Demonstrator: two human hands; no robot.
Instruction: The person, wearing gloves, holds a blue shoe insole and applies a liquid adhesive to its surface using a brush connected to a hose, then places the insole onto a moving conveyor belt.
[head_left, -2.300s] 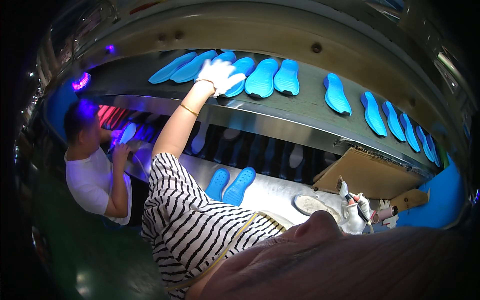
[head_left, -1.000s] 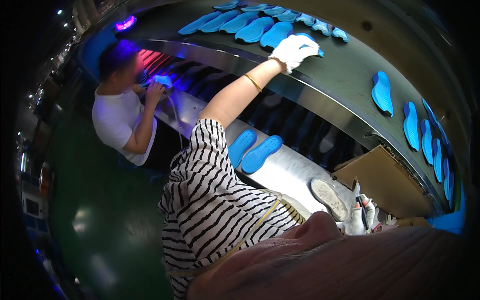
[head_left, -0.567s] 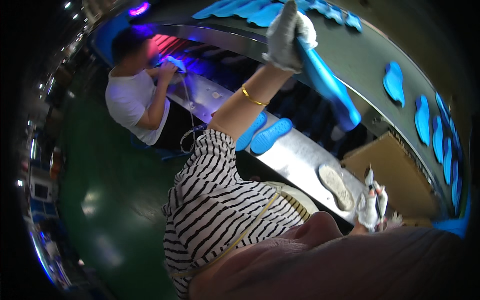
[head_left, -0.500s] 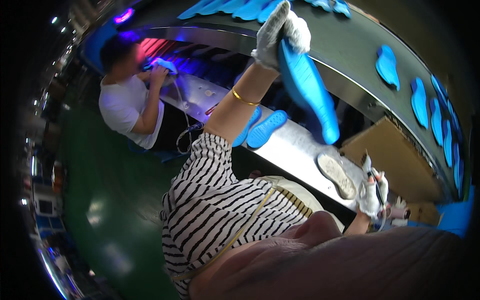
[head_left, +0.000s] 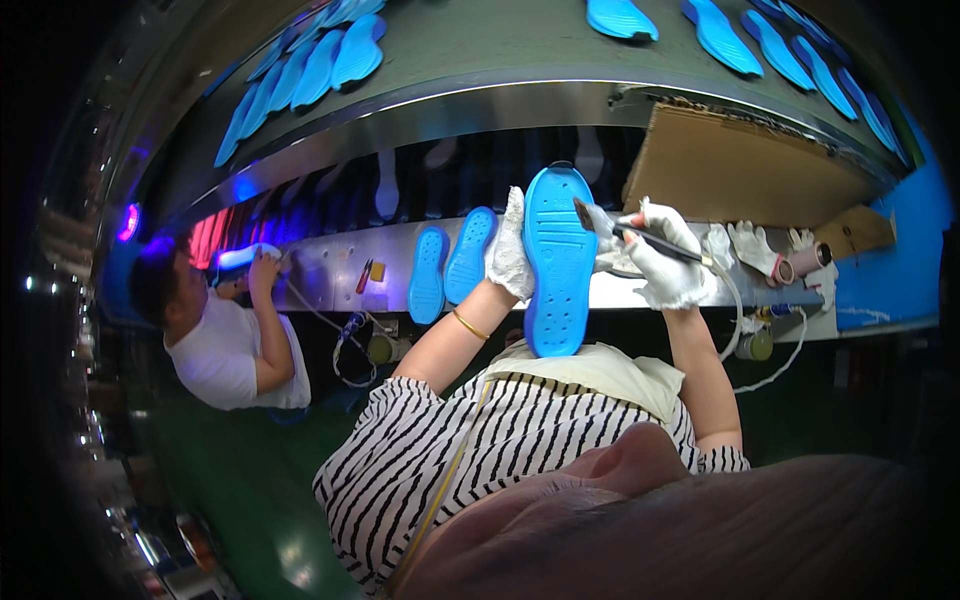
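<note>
My left hand (head_left: 510, 250), in a white glove, grips a blue shoe sole (head_left: 558, 260) by its left side. The sole stands lengthwise before me, its grooved and dotted face toward me. My right hand (head_left: 665, 255), gloved with bare fingertips, is closed around a slim black-handled brush (head_left: 655, 243) with a white hose at its rear end. The brush's flat tip is at the sole's upper right edge; whether it touches I cannot tell. Behind my right hand, a pale sole on the bench is mostly hidden.
Two blue soles (head_left: 450, 265) lie on the metal bench (head_left: 385, 290) to the left. Beyond is a conveyor belt (head_left: 500, 55) carrying several more. A cardboard sheet (head_left: 745, 160) stands behind my right hand, near spare gloves (head_left: 750, 245). At left sits a co-worker (head_left: 235, 345).
My left hand has come back from beside the belt with the blue sole, now in front of me. My right hand has brought the brush up to it. The view has turned.
</note>
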